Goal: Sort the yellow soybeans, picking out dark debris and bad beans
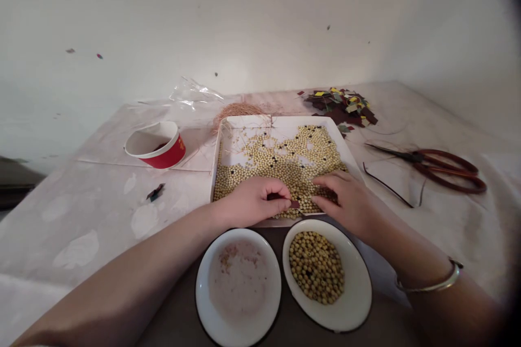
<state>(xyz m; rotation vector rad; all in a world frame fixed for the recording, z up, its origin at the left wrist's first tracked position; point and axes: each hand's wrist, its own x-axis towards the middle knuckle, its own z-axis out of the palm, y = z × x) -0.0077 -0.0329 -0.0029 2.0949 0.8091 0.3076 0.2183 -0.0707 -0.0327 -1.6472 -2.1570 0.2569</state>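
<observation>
Pale, light-patterned tablecloth (106, 200) covers the table. Shallow white rectangular tray (234, 158) stands on it, centre. Dark-handled scissors with long slim blades (415, 156) lie right of tray. Two dark-rimmed white bowls just in front of tray: left bowl (240, 295), with pinkish residue, and right bowl (354, 287). Left hand (254, 200): over tray's front, thumb and forefinger pinched. Right hand (350, 203): at tray's front right, thumb and fingers parted, gripping nothing visible; contact with contents cannot be told. Heap of dark-red, green and yellow flat scraps (342, 104) behind tray, right. Red-and-white paper cup (166, 155) left of tray. Small flat dark-red piece (295, 204): grasped in left hand's pinch. Pale yellow round beads (280, 173), few dark, fill much of tray; similar ones in right bowl.
</observation>
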